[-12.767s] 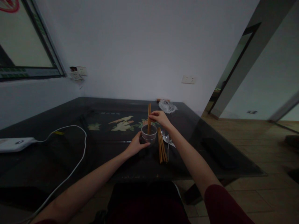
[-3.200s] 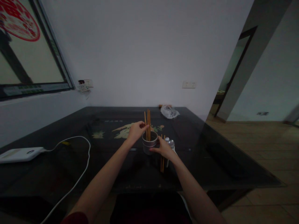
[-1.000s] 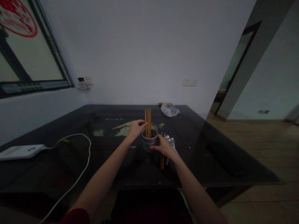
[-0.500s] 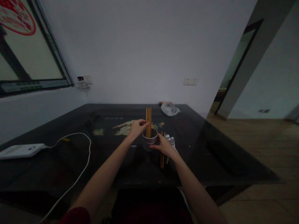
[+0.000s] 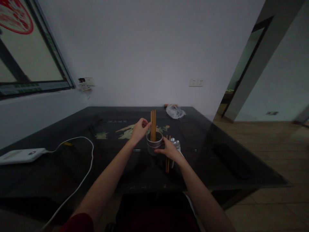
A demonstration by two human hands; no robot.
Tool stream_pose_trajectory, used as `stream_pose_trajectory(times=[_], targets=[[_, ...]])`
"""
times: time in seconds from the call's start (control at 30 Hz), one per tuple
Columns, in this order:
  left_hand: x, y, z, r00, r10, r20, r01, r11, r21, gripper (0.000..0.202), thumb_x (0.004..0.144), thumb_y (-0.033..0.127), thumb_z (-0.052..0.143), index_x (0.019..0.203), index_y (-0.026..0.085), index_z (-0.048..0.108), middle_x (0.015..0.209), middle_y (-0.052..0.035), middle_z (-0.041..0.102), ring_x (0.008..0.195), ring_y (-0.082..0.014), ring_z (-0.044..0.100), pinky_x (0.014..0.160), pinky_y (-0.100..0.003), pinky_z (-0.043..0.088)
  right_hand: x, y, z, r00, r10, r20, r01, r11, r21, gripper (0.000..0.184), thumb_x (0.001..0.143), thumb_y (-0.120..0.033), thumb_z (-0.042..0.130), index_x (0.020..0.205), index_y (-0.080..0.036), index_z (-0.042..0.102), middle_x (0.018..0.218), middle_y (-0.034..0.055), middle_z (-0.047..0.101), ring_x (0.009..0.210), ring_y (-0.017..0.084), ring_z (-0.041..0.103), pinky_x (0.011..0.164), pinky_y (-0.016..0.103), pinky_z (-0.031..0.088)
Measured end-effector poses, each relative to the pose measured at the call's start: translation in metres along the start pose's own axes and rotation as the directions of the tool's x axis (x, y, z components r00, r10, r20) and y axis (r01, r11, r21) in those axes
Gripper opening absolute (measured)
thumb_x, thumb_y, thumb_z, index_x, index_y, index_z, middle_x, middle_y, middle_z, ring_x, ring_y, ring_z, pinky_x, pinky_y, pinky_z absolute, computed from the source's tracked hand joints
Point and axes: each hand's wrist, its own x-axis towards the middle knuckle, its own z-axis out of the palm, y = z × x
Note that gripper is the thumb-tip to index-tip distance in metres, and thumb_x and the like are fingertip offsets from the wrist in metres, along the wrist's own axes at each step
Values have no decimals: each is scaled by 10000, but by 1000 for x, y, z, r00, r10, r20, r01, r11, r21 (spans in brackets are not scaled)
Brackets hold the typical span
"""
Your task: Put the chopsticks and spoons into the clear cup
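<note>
A grey metal cup (image 5: 154,147) stands on the dark table, several wooden chopsticks (image 5: 153,126) rising upright from it. My right hand (image 5: 169,150) is wrapped around the cup's right side, thumb across its front. My left hand (image 5: 140,130) is raised at the cup's left, thumb and forefinger closed at the leftmost chopstick about halfway up; how firmly they grip it is hard to see. Beside my right hand lie loose chopsticks (image 5: 167,165), partly hidden by it. Spoons with rounded silvery bowls (image 5: 177,144) lie just right of these.
A white device (image 5: 21,156) with a white cable (image 5: 92,154) lies on the table (image 5: 116,112) at left. Against the back wall sits a crumpled clear plastic bag (image 5: 175,111). A dark flat object (image 5: 231,159) rests at right. Wall sockets (image 5: 196,82) are above the table.
My left hand has shifted slightly left and up along the chopsticks, its thumb drawn back to their left edge. My right hand stays on the cup. The whole view has tilted slightly.
</note>
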Motion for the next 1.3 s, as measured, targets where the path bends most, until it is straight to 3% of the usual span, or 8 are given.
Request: stream_pose_trajectory(times=[0.23, 0.37, 0.43, 0.5, 0.63, 0.87, 1.03, 1.3], targets=[[-4, 27, -22, 984, 139, -110, -121, 981, 154, 213, 844, 379, 487, 751, 188, 470, 692, 22, 523, 664, -114, 513, 639, -229, 405, -1, 1, -4, 999, -21, -48, 17, 996, -87, 742, 569, -272, 804, 1226, -163, 476, 1117, 100, 597, 1015, 220, 565, 870, 355, 445], [-36, 65, -29, 934, 348, 81, -354, 873, 336, 196, 873, 349, 463, 798, 178, 522, 739, -14, 572, 706, -140, 529, 684, -264, 402, 1, 6, -8, 999, -25, -40, 20, 993, -120, 870, 496, -222, 825, 1276, -185, 441, 1159, 102, 570, 1028, 226, 554, 866, 356, 446], [-61, 78, -23, 834, 474, 283, -546, 784, 295, 208, 890, 340, 439, 811, 180, 545, 746, -25, 600, 706, -144, 547, 681, -265, 401, 0, 5, -14, 999, 2, -55, -10, 989, -146, 841, 510, -187, 801, 1273, -182, 446, 1150, 101, 567, 955, 207, 577, 823, 348, 462], [-88, 81, -11, 651, 598, 467, -736, 648, 196, 229, 905, 331, 411, 810, 188, 563, 731, -26, 619, 690, -139, 562, 657, -261, 396, 0, 2, -23, 996, 26, -80, -40, 983, -177, 755, 543, -156, 765, 1241, -179, 477, 1116, 87, 577, 858, 174, 591, 768, 325, 473], [-124, 60, 18, 363, 688, 628, -893, 449, 24, 262, 914, 334, 387, 785, 195, 567, 636, -4, 606, 572, -107, 544, 565, -258, 375, -2, -14, -49, 992, -21, -125, -11, 968, -251, 486, 613, -113, 695, 1080, -184, 585, 962, 27, 629, 740, 129, 590, 711, 270, 467], [-120, 34, 26, 508, 606, 612, -784, 620, 37, 222, 913, 291, 394, 866, 189, 585, 768, -22, 649, 703, -119, 592, 625, -244, 406, 8, -33, -70, 986, 71, -148, -142, 824, -549, 111, 788, -256, 608, 845, -196, 682, 813, 43, 683, 785, 168, 627, 692, 245, 434], [-120, 34, 27, 494, 559, 666, -758, 652, 14, 197, 903, 290, 421, 894, 189, 591, 854, -40, 638, 816, -140, 583, 705, -245, 423, 11, -16, -54, 939, 299, -169, -326, 616, -717, 244, 826, -396, 585, 905, -185, 679, 960, 127, 683, 922, 248, 643, 751, 313, 451], [-122, 29, 33, 451, 517, 728, -769, 638, 24, 250, 836, 407, 563, 978, 202, 578, 978, -45, 616, 887, -171, 559, 735, -279, 405, 6, -16, -38, 937, 304, -172, -314, 521, -793, 337, 829, -411, 593, 1022, -141, 653, 1044, 198, 659, 964, 288, 644, 766, 351, 480]])
